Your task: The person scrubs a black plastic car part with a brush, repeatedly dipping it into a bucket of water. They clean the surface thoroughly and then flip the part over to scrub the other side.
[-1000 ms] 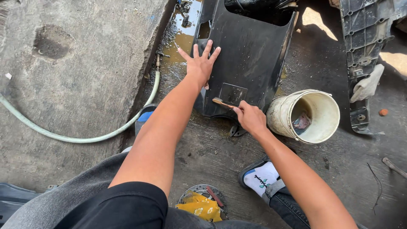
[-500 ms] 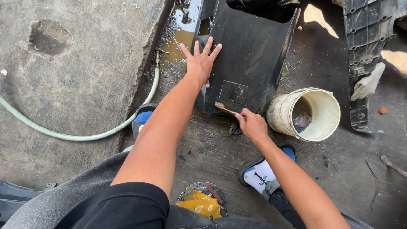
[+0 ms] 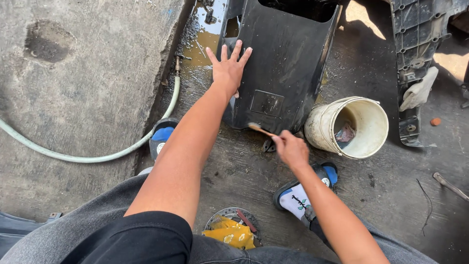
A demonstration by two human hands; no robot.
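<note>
Head view: I am seeing the left hand [image 3: 228, 69] pressing flat, fingers spread, on the black panel [image 3: 288, 58]; the right hand [image 3: 291, 149] is gripping a brush [image 3: 259, 129]. Wet ground under the panel risks it sliding.

We see bare wet concrete open between the black plastic panel [image 3: 286, 73] and our feet; the white bucket [image 3: 349, 127] crowds the right, the hose [image 3: 97, 157] edges the left.
</note>
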